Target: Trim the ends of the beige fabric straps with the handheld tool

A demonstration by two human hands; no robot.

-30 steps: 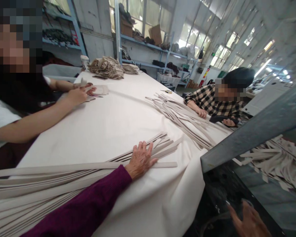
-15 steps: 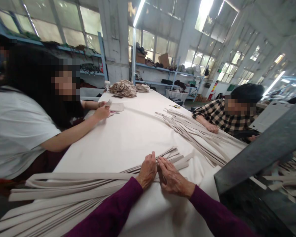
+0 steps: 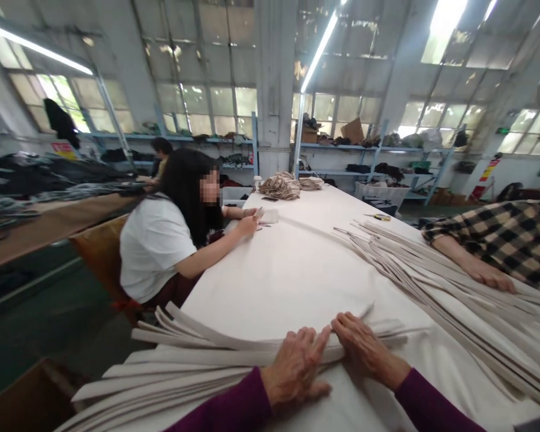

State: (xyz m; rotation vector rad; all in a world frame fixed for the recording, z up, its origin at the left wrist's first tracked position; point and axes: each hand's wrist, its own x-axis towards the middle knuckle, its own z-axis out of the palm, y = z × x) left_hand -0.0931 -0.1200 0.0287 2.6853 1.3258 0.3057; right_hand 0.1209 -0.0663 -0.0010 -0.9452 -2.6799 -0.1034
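Note:
Long pale grey-beige strips (image 3: 175, 375) lie in a fanned bundle across the near part of the white table (image 3: 261, 270), their left ends hanging over its edge. My left hand (image 3: 297, 366) lies on top of the bundle, its fingers bent forward and the thumb held apart. Close beside it, my right hand (image 3: 369, 348) has its fingers together, bent over the strips with the tips pressed near my left fingertips. What lies under the right fingers is hidden. The right ends of the bundle stick out past my right hand.
A second spread of strips (image 3: 414, 276) covers the table's right side, under the hand of a person in a checked shirt (image 3: 504, 240). Another person in white (image 3: 157, 246) sits at the left edge. A yellow cutter (image 3: 380, 217) and a heaped bundle (image 3: 279, 186) lie farther back.
The view has swung left. My left hand has spread its thumb away and lies flatter on the strips. My right hand's fingers have bent down over the bundle.

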